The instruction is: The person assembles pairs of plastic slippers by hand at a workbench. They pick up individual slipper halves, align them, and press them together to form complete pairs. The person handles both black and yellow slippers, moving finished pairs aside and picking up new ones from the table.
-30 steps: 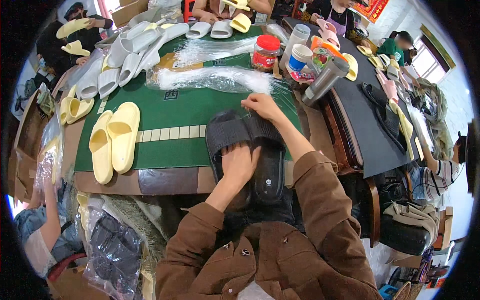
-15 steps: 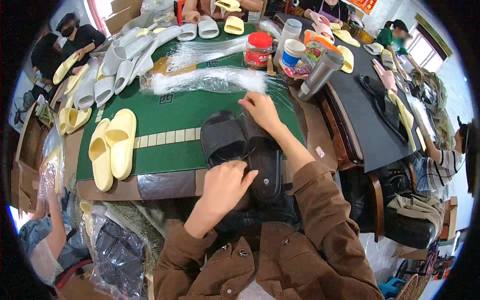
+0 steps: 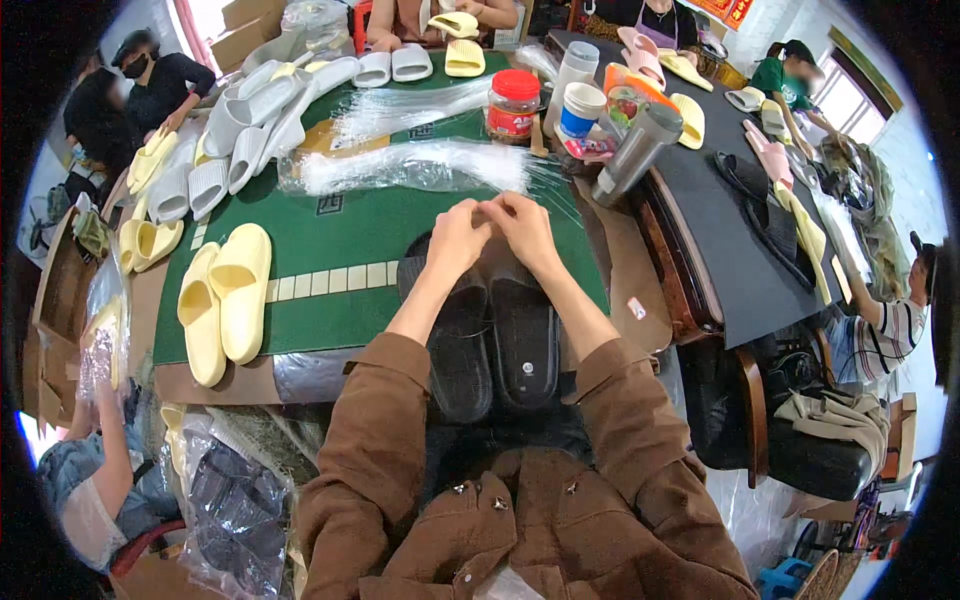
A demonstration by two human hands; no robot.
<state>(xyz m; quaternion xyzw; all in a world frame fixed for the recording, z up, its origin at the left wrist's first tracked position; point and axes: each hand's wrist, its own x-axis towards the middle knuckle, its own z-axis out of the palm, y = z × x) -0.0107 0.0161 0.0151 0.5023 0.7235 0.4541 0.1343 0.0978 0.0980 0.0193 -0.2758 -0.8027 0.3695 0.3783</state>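
Observation:
A pair of black slippers lies side by side at the near edge of the green table mat, soles up toward me. My left hand and my right hand meet just beyond the slippers' toes, fingertips pinched together at the near edge of a pile of clear plastic bags. Both seem to hold a thin clear bag, which is hard to make out. Brown sleeves cover my forearms.
A yellow slipper pair lies at the left. White slippers are stacked at the far left. A red-lidded jar, cups and a grey flask stand at the back right. Other people sit around the table.
My left hand left the slippers and moved forward to join the right hand at the plastic bags. The black slippers now lie flat side by side.

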